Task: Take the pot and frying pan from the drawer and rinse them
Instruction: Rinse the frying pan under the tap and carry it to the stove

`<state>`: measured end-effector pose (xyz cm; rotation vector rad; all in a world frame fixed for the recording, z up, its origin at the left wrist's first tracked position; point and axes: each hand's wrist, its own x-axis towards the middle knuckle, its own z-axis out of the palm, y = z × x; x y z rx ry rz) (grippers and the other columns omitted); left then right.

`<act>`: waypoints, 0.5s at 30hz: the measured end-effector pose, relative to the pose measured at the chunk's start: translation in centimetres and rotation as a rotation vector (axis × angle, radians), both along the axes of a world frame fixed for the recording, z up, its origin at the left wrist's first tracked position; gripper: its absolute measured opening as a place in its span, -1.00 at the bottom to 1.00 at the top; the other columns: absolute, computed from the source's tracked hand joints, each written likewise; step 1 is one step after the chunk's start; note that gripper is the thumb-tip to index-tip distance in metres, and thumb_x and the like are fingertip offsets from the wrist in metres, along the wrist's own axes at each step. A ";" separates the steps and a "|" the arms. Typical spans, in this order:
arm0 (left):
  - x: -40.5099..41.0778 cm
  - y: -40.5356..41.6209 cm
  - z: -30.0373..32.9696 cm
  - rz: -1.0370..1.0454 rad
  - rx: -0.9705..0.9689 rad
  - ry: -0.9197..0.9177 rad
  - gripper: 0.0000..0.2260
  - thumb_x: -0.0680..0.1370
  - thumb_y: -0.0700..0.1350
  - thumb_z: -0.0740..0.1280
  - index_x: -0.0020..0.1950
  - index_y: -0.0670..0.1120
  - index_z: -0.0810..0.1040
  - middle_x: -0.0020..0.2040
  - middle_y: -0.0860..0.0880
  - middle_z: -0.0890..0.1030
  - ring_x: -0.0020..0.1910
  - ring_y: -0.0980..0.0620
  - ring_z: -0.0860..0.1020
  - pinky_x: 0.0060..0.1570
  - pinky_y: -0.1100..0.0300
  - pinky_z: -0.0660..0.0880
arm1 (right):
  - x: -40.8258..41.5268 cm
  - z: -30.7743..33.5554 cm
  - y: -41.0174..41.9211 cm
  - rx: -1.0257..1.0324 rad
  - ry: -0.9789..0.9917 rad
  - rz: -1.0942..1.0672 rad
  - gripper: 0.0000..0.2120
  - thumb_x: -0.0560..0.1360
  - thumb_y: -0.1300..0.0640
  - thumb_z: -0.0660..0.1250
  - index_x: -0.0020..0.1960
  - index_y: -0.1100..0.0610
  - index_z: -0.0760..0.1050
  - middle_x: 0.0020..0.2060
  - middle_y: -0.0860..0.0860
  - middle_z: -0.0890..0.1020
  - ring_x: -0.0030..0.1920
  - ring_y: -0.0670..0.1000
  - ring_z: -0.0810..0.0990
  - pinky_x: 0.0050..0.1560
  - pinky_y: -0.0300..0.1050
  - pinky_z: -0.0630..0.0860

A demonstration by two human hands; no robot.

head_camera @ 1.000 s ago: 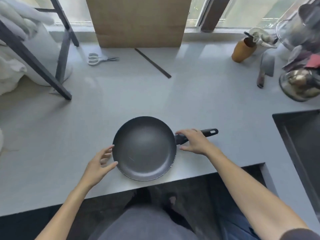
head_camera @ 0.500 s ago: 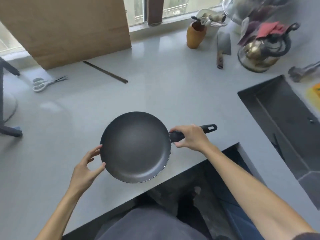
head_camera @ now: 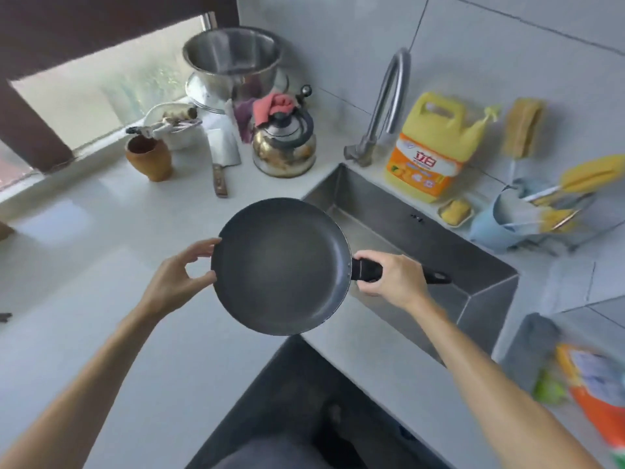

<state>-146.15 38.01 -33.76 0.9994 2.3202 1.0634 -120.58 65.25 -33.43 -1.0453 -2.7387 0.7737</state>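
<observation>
My left hand sits left of centre, thumb and fingertips lightly pinching the rim of the frying pan to steady it. The pan hangs mid-frame, level, straddling the counter edge and the near corner of the sink. I'd judge it rigid and fairly light, with weight in the bowl, so the handle is the place to carry it and the rim only for balance; once wet, that dark coating will likely be slick. My right hand is wrapped firmly round the black handle, over the basin.

Upper middle: a cleaver and a kettle stand on the counter, well clear of the pan. The tap arches upper right of centre, with the yellow detergent jug just beside it. The spout's height is what I'd watch when swinging the pan under. No pot in view.
</observation>
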 end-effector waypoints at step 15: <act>-6.2 29.2 -11.0 -0.442 -0.363 0.060 -0.49 0.43 -0.13 0.35 0.36 0.11 0.37 0.12 -0.01 0.59 0.10 -0.02 0.55 0.13 0.09 0.49 | 1.3 -12.0 14.3 -0.240 -0.177 -0.409 -0.61 0.28 -0.04 0.46 0.09 -0.21 0.50 -0.16 -0.14 0.67 -0.07 0.02 0.62 -0.15 -0.13 0.38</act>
